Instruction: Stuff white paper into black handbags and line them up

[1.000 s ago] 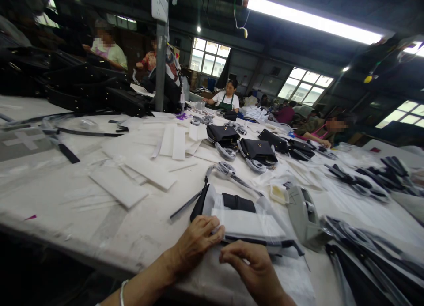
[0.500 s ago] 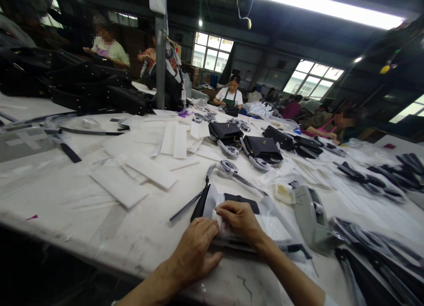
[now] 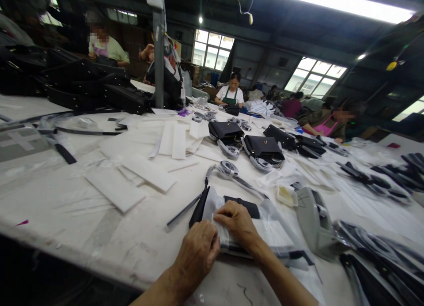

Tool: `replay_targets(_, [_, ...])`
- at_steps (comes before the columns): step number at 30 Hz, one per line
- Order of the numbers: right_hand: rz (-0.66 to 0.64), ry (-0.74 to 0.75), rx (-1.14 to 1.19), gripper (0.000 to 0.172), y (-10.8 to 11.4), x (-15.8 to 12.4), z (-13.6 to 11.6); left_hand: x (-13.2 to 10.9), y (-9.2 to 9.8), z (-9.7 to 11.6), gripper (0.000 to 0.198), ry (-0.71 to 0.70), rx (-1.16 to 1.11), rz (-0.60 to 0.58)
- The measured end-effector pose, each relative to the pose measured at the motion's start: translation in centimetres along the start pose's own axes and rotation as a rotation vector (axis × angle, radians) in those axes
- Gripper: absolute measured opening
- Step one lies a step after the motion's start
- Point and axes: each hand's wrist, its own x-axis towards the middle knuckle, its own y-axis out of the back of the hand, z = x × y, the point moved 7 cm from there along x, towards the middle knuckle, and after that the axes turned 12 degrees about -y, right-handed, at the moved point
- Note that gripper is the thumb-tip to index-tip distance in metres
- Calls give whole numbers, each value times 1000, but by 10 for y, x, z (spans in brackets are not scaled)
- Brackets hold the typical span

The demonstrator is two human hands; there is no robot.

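Since the earliest frame, the right hand has been brought up from the near edge of the handbag onto its white padding, and the left hand has been curled in more closely beside it.

At far left, black bags are heaped at the back of the tabletop. Nearer, white flat sheets are spread loosely, probably left there to be within easy reach. The left hand is rested against the handbag's near left corner, apparently to keep it from sliding; its fingers are bent narrow, and whether anything is gripped cannot be told.

The handbag itself is laid directly in front of the person, partly covered by padding and pale wrapping. Its strap is wound in a coil beyond it, seemingly so that it is kept out of the way. The right hand's fingers are brought close together over the padding's left end; whether film is pinched there cannot be told.

Farther back, two black handbags are set down with covered straps. To the right, a small plastic tub is stood just beside a tape dispenser, presumably kept close for the right hand.
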Motion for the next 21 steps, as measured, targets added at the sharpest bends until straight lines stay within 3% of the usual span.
replay_targets(5, [-3,-50,-51,5,-2,2,1,-2,-3,5,22,-86,-12,-139])
replay_targets(9, [1,-107,-134,8,-4,5,1,-3,1,18,20,-221,75,-131])
replay_targets(12, [80,-104,-216,14,-2,7,-3,-4,0,25,19,-279,175,-94])
replay_targets(14, [170,-62,-230,17,7,6,-8,-3,-5,24,14,-251,203,-143])
replay_targets(17, [320,1,-76,19,42,-4,-8,-4,-11,21,19,-219,209,-249])
replay_targets(21, [559,-113,106,31,135,-37,35,-8,-9,21,31,-259,261,-259])
